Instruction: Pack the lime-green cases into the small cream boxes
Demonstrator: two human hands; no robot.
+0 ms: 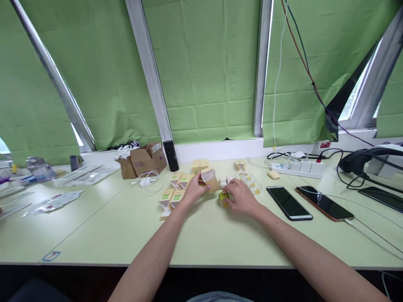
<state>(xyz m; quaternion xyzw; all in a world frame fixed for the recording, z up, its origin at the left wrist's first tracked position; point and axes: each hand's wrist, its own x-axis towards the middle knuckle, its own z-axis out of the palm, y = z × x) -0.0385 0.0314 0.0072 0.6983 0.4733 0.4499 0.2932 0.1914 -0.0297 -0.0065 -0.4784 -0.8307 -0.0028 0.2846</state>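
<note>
My left hand grips a small open tan carton, tilted, near the middle of the pale green table. My right hand is closed around a small yellow-green item resting on the table just right of the carton. Several more small tan cartons with green labels lie to the left of my left hand. Clear plastic trays with yellow pieces sit just beyond my right hand.
Two phones lie to the right, with a white power strip and cables behind. A black cylinder and brown cardboard box stand at the back. Plastic packets lie far left.
</note>
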